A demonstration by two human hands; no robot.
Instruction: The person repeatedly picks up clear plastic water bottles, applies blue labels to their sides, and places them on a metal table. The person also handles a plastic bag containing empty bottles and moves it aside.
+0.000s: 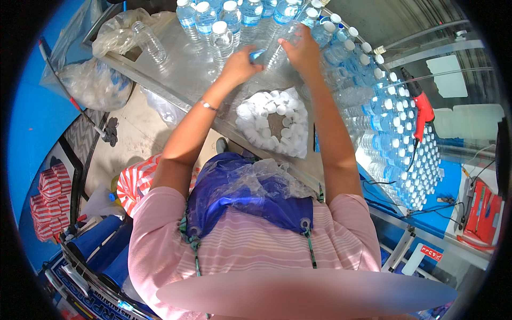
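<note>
Over the metal table (176, 82), my right hand (302, 52) is around a clear plastic bottle (276, 54) that lies tilted between my hands. My left hand (241, 67) is at the lower left of that bottle, fingers curved; a small blue label (256, 55) shows between its thumb and fingers, but whether it is gripped is unclear. Capped water bottles with blue labels (206, 20) stand beyond my hands. One capped bottle without a visible blue label (221, 40) stands nearest my left hand. Below my hands lies a clear plastic bag of white bottle caps (250, 126).
An uncapped empty bottle (150, 44) lies at the table's left, beside crumpled plastic bags (116, 34). Dense rows of capped bottles (394, 132) fill the right side. A red heat gun (422, 108) is at the far right. Red-and-white striped bags (136, 180) are on the left.
</note>
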